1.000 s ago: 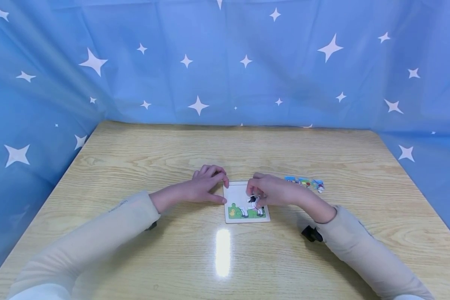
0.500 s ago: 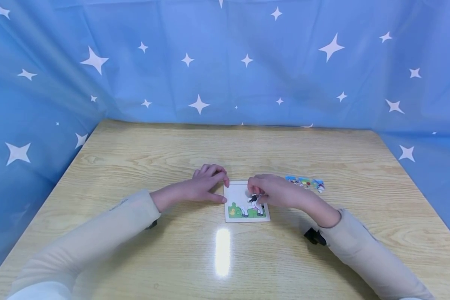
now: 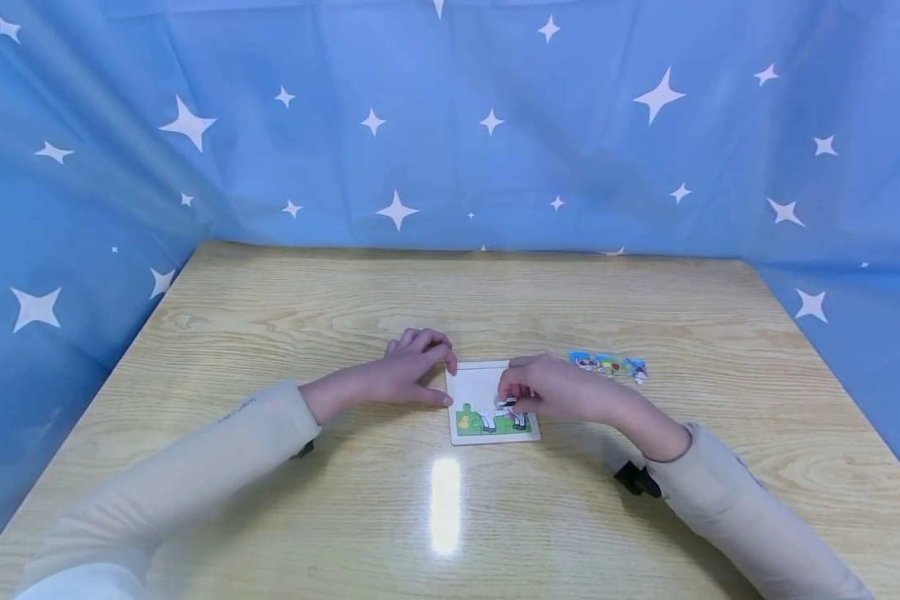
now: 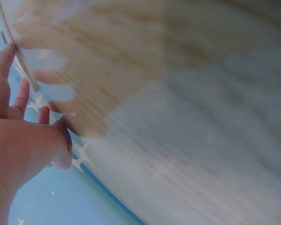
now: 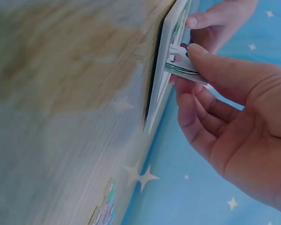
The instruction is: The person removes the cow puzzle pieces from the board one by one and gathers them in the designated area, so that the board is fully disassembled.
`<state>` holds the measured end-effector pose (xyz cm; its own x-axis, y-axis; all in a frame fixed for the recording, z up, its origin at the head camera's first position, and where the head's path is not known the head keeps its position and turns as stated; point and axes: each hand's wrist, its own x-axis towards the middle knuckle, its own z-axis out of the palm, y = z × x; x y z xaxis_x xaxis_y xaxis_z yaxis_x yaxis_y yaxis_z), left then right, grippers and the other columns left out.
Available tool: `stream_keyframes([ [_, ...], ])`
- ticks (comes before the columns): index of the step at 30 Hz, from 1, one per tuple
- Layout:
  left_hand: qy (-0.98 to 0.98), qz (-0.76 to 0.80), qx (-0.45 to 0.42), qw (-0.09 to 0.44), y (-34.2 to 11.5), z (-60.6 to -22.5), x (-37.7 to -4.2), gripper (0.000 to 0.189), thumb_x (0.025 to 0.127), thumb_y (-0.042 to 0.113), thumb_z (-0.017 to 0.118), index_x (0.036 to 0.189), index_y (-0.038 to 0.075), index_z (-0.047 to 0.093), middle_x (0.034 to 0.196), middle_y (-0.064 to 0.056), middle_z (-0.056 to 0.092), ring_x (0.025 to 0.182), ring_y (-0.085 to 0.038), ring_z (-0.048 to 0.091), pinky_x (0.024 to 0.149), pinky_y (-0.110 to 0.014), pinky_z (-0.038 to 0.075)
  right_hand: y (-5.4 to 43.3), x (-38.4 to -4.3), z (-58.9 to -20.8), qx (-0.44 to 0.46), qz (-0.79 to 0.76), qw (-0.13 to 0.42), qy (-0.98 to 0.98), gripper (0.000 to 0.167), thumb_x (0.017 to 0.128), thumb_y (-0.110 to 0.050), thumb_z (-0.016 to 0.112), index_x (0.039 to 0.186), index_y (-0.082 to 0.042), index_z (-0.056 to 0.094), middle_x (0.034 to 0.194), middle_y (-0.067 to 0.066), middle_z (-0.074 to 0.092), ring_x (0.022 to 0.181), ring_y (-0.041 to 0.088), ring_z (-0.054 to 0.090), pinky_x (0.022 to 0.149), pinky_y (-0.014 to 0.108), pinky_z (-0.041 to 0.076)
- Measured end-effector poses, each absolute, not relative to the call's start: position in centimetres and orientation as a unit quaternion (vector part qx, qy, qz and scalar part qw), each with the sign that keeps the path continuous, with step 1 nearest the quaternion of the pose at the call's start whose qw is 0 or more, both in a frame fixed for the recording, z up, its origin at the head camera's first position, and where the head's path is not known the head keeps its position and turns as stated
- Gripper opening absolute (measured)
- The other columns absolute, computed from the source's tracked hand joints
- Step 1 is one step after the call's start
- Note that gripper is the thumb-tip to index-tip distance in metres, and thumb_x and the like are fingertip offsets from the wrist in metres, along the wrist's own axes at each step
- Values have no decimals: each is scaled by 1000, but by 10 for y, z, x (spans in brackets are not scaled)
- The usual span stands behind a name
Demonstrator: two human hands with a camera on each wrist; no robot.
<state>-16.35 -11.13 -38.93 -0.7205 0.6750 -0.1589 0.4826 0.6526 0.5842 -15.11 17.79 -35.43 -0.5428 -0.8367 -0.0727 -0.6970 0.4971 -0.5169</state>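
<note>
A square jigsaw puzzle tray with a white border lies on the table. Joined pieces with green ground, a duck and an animal's white legs fill its near part. At the tray's left side, my left hand touches the edge with its thumb and a finger, its fingers fairly loose. Over the right half, my right hand pinches a puzzle piece between thumb and fingers. That piece is tilted at the tray's surface in the right wrist view; its picture is mostly hidden.
Several loose puzzle pieces lie on the wooden table to the right of the tray, behind my right forearm. A blue curtain with white stars hangs along the table's back and sides.
My right hand has shifted slightly right and nearer, and its puzzle piece has tipped so that less of its picture shows. My left hand stays at the tray's edge.
</note>
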Motion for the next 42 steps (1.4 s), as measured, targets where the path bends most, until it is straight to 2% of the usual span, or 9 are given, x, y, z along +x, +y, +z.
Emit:
stream_keyframes([
  [9,889,264,325,185,-110,-388,-163,34,103,31,81,126,18,59,163,-20,37,150,-44,27,112,-60,28,179,-151,-355,-434,-222,176,855,13,101,4,76,102,-9,75,91,-7,71,77,1,54,71,25,50],
  [17,889,262,328,185,-110,-388,-163,35,103,32,81,126,18,59,165,-20,37,150,-44,27,113,-61,28,181,-149,-350,-428,-227,159,861,15,103,5,72,104,-10,74,90,-7,69,74,2,51,67,26,47],
  [22,886,267,329,191,-111,-389,-164,35,103,31,80,127,17,59,165,-21,35,150,-45,26,113,-62,26,187,-149,-345,-431,-239,141,859,15,101,5,75,103,-10,74,95,-7,70,76,3,52,68,27,49],
  [27,885,268,329,191,-112,-389,-163,34,104,32,79,127,18,59,165,-21,36,150,-46,26,113,-61,27,197,-149,-339,-428,-247,133,860,18,99,6,77,100,-11,73,92,-9,68,72,2,50,65,26,47],
  [32,885,271,329,189,-111,-390,-163,34,103,32,79,127,18,59,162,-19,38,149,-45,27,112,-61,27,207,-149,-336,-431,-245,118,860,20,95,6,82,100,-11,73,89,-11,69,76,3,57,68,28,52],
  [36,885,270,329,189,-111,-390,-163,34,104,32,79,127,18,59,161,-18,38,148,-44,27,112,-60,27,215,-149,-336,-434,-251,115,857,18,94,3,84,101,-10,73,88,-11,69,78,3,59,69,29,53],
  [42,885,268,329,191,-111,-390,-164,34,104,33,79,127,18,59,162,-19,38,149,-45,27,113,-61,27,228,-149,-332,-413,-260,126,864,20,95,4,83,103,-11,74,90,-11,71,72,1,56,66,27,51],
])
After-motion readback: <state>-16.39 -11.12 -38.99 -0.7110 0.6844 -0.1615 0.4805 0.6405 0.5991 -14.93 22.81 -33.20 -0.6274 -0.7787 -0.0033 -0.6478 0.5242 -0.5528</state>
